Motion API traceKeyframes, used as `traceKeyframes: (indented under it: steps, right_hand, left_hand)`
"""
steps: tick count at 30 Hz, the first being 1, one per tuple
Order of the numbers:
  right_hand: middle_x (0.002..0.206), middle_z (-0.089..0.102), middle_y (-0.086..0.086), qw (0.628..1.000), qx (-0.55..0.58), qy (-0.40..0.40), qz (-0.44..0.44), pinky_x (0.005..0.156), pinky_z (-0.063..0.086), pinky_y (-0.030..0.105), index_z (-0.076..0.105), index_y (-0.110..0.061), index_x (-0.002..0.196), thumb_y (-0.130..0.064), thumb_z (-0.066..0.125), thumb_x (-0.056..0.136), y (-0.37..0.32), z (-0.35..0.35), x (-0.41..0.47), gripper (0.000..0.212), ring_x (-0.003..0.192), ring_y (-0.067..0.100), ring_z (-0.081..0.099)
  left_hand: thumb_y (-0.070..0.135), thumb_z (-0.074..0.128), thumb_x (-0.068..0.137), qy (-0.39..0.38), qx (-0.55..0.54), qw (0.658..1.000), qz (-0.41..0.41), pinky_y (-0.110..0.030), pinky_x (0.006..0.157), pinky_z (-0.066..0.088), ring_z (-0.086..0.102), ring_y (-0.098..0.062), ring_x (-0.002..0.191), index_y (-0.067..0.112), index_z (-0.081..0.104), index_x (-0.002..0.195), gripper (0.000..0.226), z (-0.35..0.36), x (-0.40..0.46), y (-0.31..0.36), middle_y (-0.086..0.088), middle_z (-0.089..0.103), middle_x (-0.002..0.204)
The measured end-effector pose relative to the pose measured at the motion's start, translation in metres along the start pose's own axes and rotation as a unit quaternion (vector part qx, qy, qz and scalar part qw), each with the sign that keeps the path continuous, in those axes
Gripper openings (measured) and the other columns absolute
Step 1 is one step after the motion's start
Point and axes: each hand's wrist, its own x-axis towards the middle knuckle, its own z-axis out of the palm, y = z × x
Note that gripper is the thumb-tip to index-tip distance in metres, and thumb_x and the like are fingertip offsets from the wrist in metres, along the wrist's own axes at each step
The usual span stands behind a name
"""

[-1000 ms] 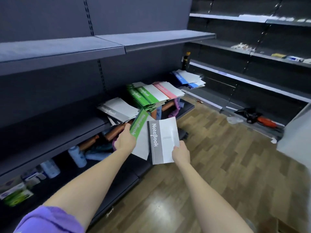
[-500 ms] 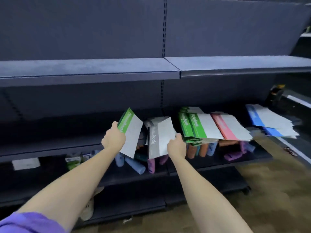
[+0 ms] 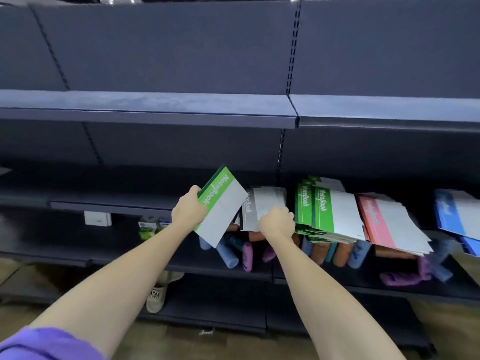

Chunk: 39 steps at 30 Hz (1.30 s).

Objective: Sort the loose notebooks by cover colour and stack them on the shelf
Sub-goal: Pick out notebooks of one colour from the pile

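Head view: the left hand [image 3: 191, 210] grips a green notebook [image 3: 220, 205] by its spine edge, fingers curled round the green band, and holds it tilted in the air in front of the shelf [image 3: 109, 205]. It seems to be kept out of the way there, waiting its turn while the other hand works.

The right hand [image 3: 278, 223] is curled on the near edge of a grey notebook [image 3: 261, 207], which lies on the shelf just left of the green stack [image 3: 324, 214]. It looks as if this hand is setting the grey one down or squaring it into a place of its own, since its cover matches none of its neighbours.

Along the shelf toward its right end the piles run by colour: green stack, then pink stack [image 3: 384, 224] touching it, then blue notebooks [image 3: 457, 216] a little apart. Each pile overhangs the shelf's front edge and slopes downward, so they could slide if nudged.

On the lower shelf under the piles lie rolled cloths or bottles [image 3: 228, 255]; I cannot tell which. The held green notebook probably belongs on the green stack, past the right hand.
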Motion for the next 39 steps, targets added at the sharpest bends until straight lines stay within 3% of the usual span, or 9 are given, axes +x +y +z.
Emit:
traceKeyframes:
  steps: [4,8,13,16,25,28,31,35,39]
  right_hand:
    - [0.096,0.066,0.01,0.946,0.274,-0.174,-0.013,0.077,0.057,0.04,0.061,-0.009,0.096,-0.027,0.052,0.094,-0.008,-0.005,-0.022,0.02,0.084,0.027,0.062]
    - [0.11,0.066,0.011,0.916,0.374,-0.146,0.029,0.071,0.059,0.038,0.056,-0.014,0.11,-0.01,0.052,0.083,0.008,-0.015,-0.034,0.027,0.096,0.027,0.064]
    - [0.12,0.061,0.012,0.934,0.349,0.047,0.056,0.061,0.039,0.032,0.048,-0.007,0.134,-0.004,0.04,0.099,0.053,-0.052,-0.035,0.036,0.091,0.025,0.057]
    - [0.123,0.059,0.018,0.939,0.316,0.093,0.101,0.065,0.033,0.031,0.047,-0.002,0.135,0.001,0.04,0.098,0.085,-0.074,-0.031,0.037,0.094,0.029,0.053]
    - [0.103,0.059,0.014,0.967,0.219,0.088,0.091,0.054,0.035,0.032,0.048,0.004,0.124,0.002,0.048,0.09,0.164,-0.109,0.049,0.034,0.083,0.028,0.053]
    - [0.119,0.057,0.015,0.985,0.148,0.055,0.075,0.077,0.051,0.035,0.049,-0.002,0.126,-0.003,0.053,0.087,0.178,-0.116,0.072,0.04,0.104,0.032,0.057]
    - [0.134,0.047,0.017,0.998,0.002,0.03,0.046,0.103,0.038,0.041,0.052,-0.01,0.127,-0.014,0.055,0.087,0.184,-0.119,0.088,0.041,0.125,0.034,0.043]
    - [0.136,0.046,0.02,0.992,-0.121,-0.03,0.021,0.107,0.034,0.042,0.06,-0.015,0.115,-0.021,0.054,0.084,0.172,-0.111,0.102,0.032,0.125,0.037,0.04]
    - [0.132,0.048,0.017,0.99,-0.123,-0.025,-0.063,0.105,0.036,0.042,0.06,-0.013,0.114,-0.023,0.055,0.087,0.148,-0.102,0.101,0.029,0.124,0.035,0.043]
  left_hand:
    - [0.003,0.043,0.086,-0.052,-0.118,0.991,0.017,-0.032,0.06,0.04,0.057,-0.025,0.072,0.015,0.055,0.104,0.026,0.004,-0.001,0.019,-0.007,0.064,0.087]
    - [0.004,0.046,0.088,-0.071,-0.121,0.989,0.038,-0.029,0.053,0.036,0.049,-0.017,0.067,0.01,0.055,0.099,0.016,0.018,-0.012,0.047,-0.003,0.056,0.081]
    - [0.006,0.044,0.086,-0.075,-0.028,0.988,0.134,-0.04,0.071,0.05,0.058,-0.032,0.084,0.012,0.053,0.106,0.023,0.049,-0.031,0.074,-0.01,0.063,0.095]
    - [0.003,0.04,0.089,-0.098,0.008,0.978,0.182,-0.038,0.075,0.05,0.058,-0.031,0.092,0.013,0.053,0.119,0.035,0.066,-0.037,0.097,-0.009,0.062,0.109]
    - [0.006,0.036,0.093,-0.147,0.068,0.968,0.193,-0.04,0.092,0.05,0.057,-0.029,0.109,0.017,0.051,0.127,0.039,0.114,-0.027,0.169,-0.009,0.058,0.129]
    - [0.005,0.036,0.093,-0.13,0.069,0.973,0.175,-0.039,0.09,0.051,0.057,-0.029,0.109,0.014,0.053,0.126,0.038,0.129,-0.02,0.188,-0.01,0.059,0.13]
    - [0.008,0.038,0.095,-0.114,0.087,0.975,0.168,-0.035,0.081,0.049,0.059,-0.028,0.104,0.014,0.053,0.126,0.035,0.145,-0.02,0.198,-0.01,0.061,0.127]
    - [0.014,0.04,0.098,-0.106,0.09,0.981,0.132,-0.033,0.081,0.046,0.058,-0.029,0.105,0.012,0.053,0.124,0.029,0.153,-0.022,0.19,-0.01,0.062,0.124]
    - [0.015,0.045,0.094,-0.105,0.106,0.984,0.096,-0.039,0.093,0.048,0.056,-0.03,0.112,0.017,0.051,0.127,0.034,0.143,-0.019,0.165,-0.008,0.058,0.131]
